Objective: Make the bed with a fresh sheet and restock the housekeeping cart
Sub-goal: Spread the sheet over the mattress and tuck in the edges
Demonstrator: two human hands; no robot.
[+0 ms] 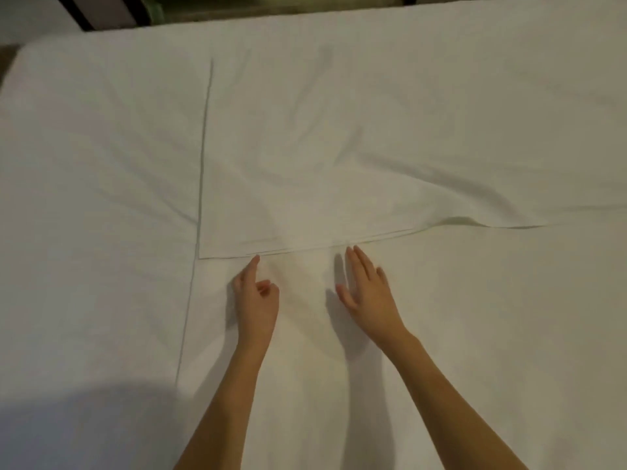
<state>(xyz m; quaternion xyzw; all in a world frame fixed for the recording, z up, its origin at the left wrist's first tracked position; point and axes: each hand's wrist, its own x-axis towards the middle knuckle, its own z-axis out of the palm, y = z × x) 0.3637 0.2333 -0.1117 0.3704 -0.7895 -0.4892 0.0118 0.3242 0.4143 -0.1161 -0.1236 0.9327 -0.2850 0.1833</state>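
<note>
A plain white cotton sheet (339, 147), partly unfolded, lies across the white mattress (84, 147), its layered folded edge running just beyond the fingertips of both hands. The left hand (256, 301) rests low on the fabric, index finger stretched to that edge, the other fingers curled in and holding nothing. The right hand (368, 290), just beside it, lies flat and spread, fingers straight, gripping nothing. Creases ripple away beyond and to the right of the hands, and a dark headboard strip (101, 11) edges the bed's far side

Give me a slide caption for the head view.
Both hands reach for the folded sheet's edge on the bed.
</note>
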